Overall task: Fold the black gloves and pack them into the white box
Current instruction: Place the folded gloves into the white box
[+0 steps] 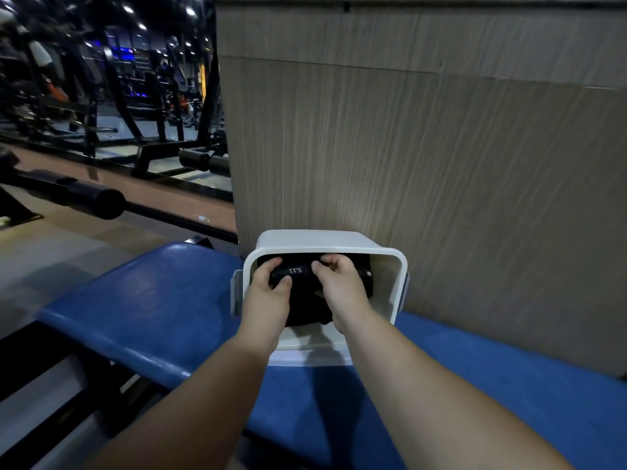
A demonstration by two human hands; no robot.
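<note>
The white box (pixel 390 262) stands on a blue padded bench, against a wood-grain panel. Inside it lie the black gloves (pixel 302 300), folded into a bundle with a white "5.11" print on top. Both my hands reach into the box. My left hand (pixel 268 293) grips the bundle's left side, thumb on top. My right hand (pixel 339 283) grips its right side with curled fingers. The lower part of the gloves is hidden behind my hands.
The blue bench (pixel 135 307) runs from left to right under the box. A wood-grain panel (pixel 441 164) rises right behind the box. Dark gym machines (pixel 101 96) and a black barbell (pixel 84 198) fill the left background.
</note>
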